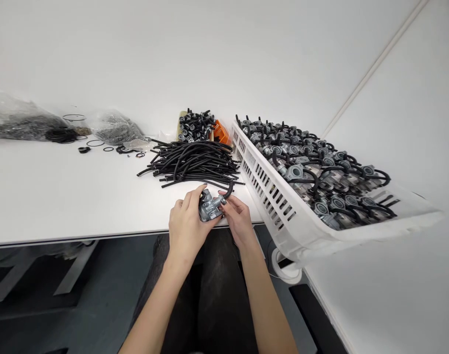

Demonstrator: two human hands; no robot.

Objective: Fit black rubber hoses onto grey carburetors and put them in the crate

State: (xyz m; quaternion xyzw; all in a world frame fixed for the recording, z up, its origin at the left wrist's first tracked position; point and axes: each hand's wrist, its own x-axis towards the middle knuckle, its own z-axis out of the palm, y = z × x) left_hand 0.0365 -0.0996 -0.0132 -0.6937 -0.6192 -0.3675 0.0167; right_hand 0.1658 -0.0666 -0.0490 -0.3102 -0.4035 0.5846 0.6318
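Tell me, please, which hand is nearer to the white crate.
Right. The right hand is beside the white crate, with a gap between them. The left hand is farther away, holding the metal part on the side opposite the crate.

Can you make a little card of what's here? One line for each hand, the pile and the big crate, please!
Left hand: holds a grey metal part
Right hand: pinches near where a short black hose meets that part
Pile: loose black hoses on the white table
White crate: right side, many hose-fitted metal parts
Left side: clear plastic bags, contents unclear
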